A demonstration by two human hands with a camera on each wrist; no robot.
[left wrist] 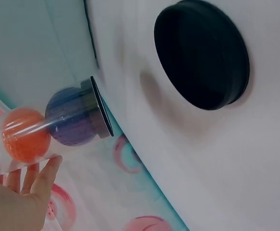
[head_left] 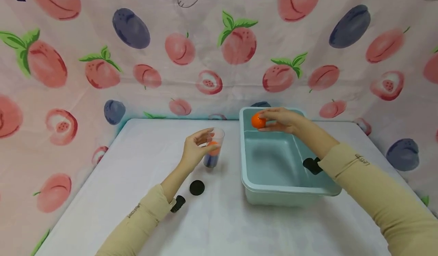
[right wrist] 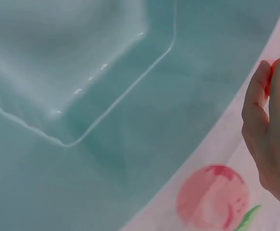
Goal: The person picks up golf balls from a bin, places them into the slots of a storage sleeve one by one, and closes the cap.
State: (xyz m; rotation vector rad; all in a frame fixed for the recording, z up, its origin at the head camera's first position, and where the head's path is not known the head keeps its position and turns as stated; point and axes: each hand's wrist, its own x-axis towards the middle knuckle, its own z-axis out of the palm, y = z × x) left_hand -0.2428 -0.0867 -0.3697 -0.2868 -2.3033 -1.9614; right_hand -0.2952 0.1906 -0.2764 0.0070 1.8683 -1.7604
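Observation:
My left hand [head_left: 195, 149] grips a clear plastic tube [head_left: 219, 135] around its upper part. Inside the tube an orange ball [left wrist: 26, 134] lies against a dark blue ball [left wrist: 71, 116], which sits at the black base [left wrist: 97, 108]. My right hand [head_left: 281, 120] holds another orange ball [head_left: 258, 121] between fingers and thumb, above the far left part of a pale blue-green basin [head_left: 243, 153]. In the right wrist view, part of that ball is cut off by the frame's edge.
A round black lid [head_left: 197, 188] lies on the white table [head_left: 219, 229] in front of the tube. Black wrist cameras are strapped at both sleeves. Behind the table hangs a fruit-patterned cloth [head_left: 205, 50]. Inside the basin [right wrist: 130, 120], the visible floor is bare.

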